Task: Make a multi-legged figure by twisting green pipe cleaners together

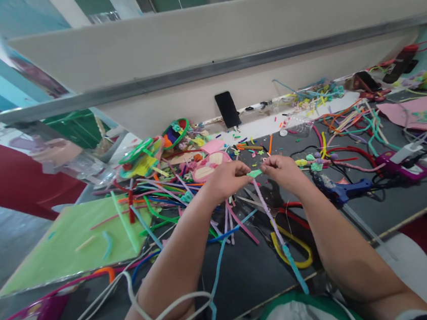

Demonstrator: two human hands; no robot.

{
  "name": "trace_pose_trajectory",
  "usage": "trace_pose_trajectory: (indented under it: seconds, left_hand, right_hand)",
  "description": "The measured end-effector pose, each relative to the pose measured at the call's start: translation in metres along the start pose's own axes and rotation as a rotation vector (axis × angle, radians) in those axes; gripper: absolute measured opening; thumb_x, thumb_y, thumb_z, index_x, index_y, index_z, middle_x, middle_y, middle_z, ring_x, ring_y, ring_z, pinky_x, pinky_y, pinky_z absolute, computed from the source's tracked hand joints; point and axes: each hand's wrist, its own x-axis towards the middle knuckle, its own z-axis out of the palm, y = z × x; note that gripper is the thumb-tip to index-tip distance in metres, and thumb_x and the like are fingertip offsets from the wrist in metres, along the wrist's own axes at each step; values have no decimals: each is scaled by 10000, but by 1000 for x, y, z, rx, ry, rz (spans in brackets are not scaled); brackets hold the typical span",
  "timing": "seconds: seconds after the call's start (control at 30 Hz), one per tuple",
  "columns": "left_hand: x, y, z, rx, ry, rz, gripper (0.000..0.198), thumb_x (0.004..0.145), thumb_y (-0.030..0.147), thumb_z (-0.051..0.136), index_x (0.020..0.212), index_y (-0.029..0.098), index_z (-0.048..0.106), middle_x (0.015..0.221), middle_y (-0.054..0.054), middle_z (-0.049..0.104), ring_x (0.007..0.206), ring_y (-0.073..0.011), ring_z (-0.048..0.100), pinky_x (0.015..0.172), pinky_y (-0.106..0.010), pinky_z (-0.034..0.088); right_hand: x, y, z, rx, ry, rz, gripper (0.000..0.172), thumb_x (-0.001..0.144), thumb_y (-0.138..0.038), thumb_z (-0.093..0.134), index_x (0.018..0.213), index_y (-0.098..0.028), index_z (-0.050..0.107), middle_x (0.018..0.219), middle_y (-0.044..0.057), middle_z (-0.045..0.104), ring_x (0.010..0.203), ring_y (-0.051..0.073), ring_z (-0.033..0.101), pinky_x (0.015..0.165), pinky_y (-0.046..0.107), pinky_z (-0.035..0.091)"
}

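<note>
My left hand (226, 178) and my right hand (283, 169) meet over the dark table (393, 202), fingers pinched together. Between them sits a small green felt piece (254, 174) at the top of a lilac pipe cleaner (268, 215) that hangs down toward me and ends in a teal stretch (296, 271). Both hands grip this piece. Under the hands lie scissors with yellow and red handles (295, 245). Loose pipe cleaners (164, 195) in many colours spread to the left of my left hand.
A blue glue gun (344, 189) and a purple glue gun (401, 166) lie right of my hands. A green sheet (73, 246) covers the left side. A black phone (227, 108) leans on the white partition. A pink sheet (414, 111) sits far right, white cables (153, 309) near me.
</note>
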Motion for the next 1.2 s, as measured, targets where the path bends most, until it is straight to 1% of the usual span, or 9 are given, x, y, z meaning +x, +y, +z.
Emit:
trace_pose_trajectory:
  seconds: [0.17, 0.37, 0.47, 0.57, 0.63, 0.7, 0.83, 0.93, 1.2]
  left_hand:
    - [1, 3, -1, -69, -44, -49, 251, 663, 348, 647, 817, 153, 682, 730, -10, 673, 674, -136, 597, 598, -229, 437]
    - [2, 1, -5, -35, -100, -65, 186, 658, 334, 631, 646, 150, 651, 522, 50, 503, 515, -84, 435, 478, -210, 282]
    - [3, -2, -8, -107, -139, -78, 178, 656, 326, 631, 648, 149, 647, 518, 52, 477, 501, -77, 396, 474, -213, 255]
    - [1, -1, -12, -194, -175, -95, 192, 658, 337, 639, 665, 145, 652, 533, 46, 495, 503, -78, 396, 483, -216, 260]
    - [0, 2, -16, -227, -177, -100, 200, 659, 339, 647, 692, 142, 663, 558, 37, 527, 518, -83, 419, 497, -215, 280]
    - [-2, 4, -20, -241, -162, -102, 206, 656, 334, 656, 713, 137, 668, 582, 27, 554, 537, -89, 441, 511, -216, 298]
    - [-4, 6, -23, -297, -160, -81, 201, 657, 322, 654, 713, 129, 651, 583, 30, 539, 544, -84, 431, 522, -216, 296]
    - [-5, 6, -22, -322, -161, -61, 198, 654, 320, 650, 716, 131, 640, 580, 41, 519, 533, -76, 407, 516, -216, 276]
    - [-6, 9, -20, -321, -103, -51, 164, 620, 284, 657, 667, 131, 623, 534, 49, 504, 510, -72, 400, 495, -210, 268]
  right_hand:
    - [1, 1, 2, -2, -11, -14, 183, 757, -324, 528, 657, -183, 588, 590, -17, 523, 579, 126, 437, 563, 257, 305]
    - [-1, -1, 0, 77, -47, -12, 177, 760, -315, 559, 682, -176, 634, 607, -8, 555, 590, 132, 460, 576, 263, 328]
    - [0, 0, -3, 334, -51, -1, 278, 790, -428, 573, 780, -176, 690, 759, 27, 653, 665, 145, 536, 647, 278, 397]
    - [5, 7, -4, 701, -6, 95, 362, 765, -521, 609, 846, -183, 711, 938, 63, 688, 759, 157, 580, 709, 294, 444]
    - [7, 12, -4, 813, -40, 182, 331, 676, -483, 722, 814, -183, 714, 873, 49, 687, 732, 141, 572, 695, 279, 444]
    - [7, 13, -1, 836, -156, 217, 293, 596, -390, 805, 773, -176, 708, 758, 16, 662, 666, 115, 547, 666, 259, 427]
    - [1, 7, 11, 890, -309, 102, 229, 606, -308, 812, 752, -174, 697, 690, -9, 633, 637, 105, 533, 645, 250, 398]
    - [-3, 2, 22, 942, -281, 44, 204, 619, -311, 810, 736, -191, 693, 668, -11, 635, 616, 110, 531, 635, 259, 398]
    - [-3, 0, 40, 1007, -141, 88, 210, 566, -273, 838, 682, -193, 683, 636, -21, 643, 592, 107, 542, 605, 250, 419]
